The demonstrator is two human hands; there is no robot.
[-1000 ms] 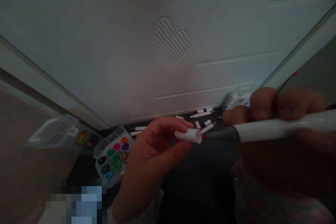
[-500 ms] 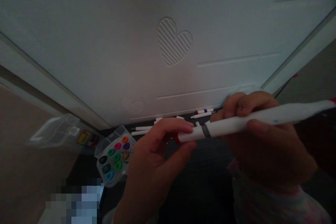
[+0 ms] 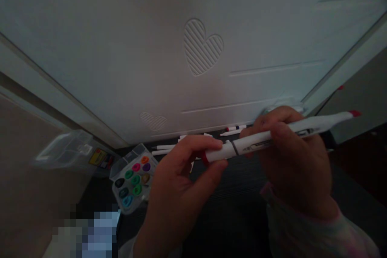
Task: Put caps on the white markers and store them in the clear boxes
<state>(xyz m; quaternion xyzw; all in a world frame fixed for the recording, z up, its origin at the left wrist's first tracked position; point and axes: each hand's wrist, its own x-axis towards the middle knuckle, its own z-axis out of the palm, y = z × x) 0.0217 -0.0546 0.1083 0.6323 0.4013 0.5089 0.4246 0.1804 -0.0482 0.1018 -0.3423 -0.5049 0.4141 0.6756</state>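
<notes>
A long white marker [image 3: 281, 135] with red ends lies across both of my hands, its cap seated on the left end. My left hand [image 3: 178, 187] pinches the cap between thumb and fingers. My right hand [image 3: 293, 161] wraps round the barrel farther right. Both are held above a dark mat [image 3: 236, 209] in dim light.
An open clear case [image 3: 133, 177] with several round coloured marker caps sits at lower left, its lid [image 3: 65, 151] beside it. Several white markers [image 3: 232, 130] lie along the foot of a white panel with embossed hearts [image 3: 202, 46]. A blurred patch is at bottom left.
A second ago my left hand held the cap apart from the bare tip. The cap was pushed onto the marker, and the marker has since tilted up at its right end.
</notes>
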